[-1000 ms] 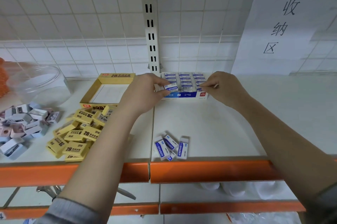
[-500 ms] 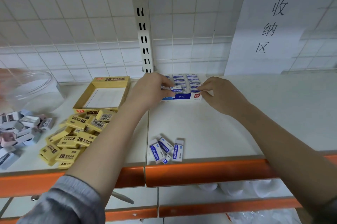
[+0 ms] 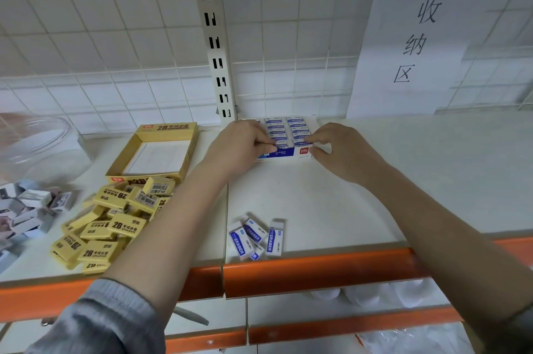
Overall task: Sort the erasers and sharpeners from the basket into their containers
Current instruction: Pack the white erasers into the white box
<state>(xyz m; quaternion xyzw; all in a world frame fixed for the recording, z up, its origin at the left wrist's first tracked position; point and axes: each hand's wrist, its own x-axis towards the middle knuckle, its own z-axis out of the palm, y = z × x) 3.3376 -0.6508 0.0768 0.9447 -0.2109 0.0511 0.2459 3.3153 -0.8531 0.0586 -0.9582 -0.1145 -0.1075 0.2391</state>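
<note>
Both hands have stayed at the eraser box (image 3: 284,151): left hand (image 3: 245,143) pinches an eraser (image 3: 279,146) in it, right hand (image 3: 337,148) grips its corner; yellow box (image 3: 157,151) empty; four erasers (image 3: 256,235) loose.

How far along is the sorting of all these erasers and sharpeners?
Roughly a third done. The blue-and-white eraser box looks nearly full; the left hand and right hand are tucking in erasers. Four loose white-and-blue erasers, the yellow eraser pile beside its empty yellow box, and the sharpeners remain.
</note>
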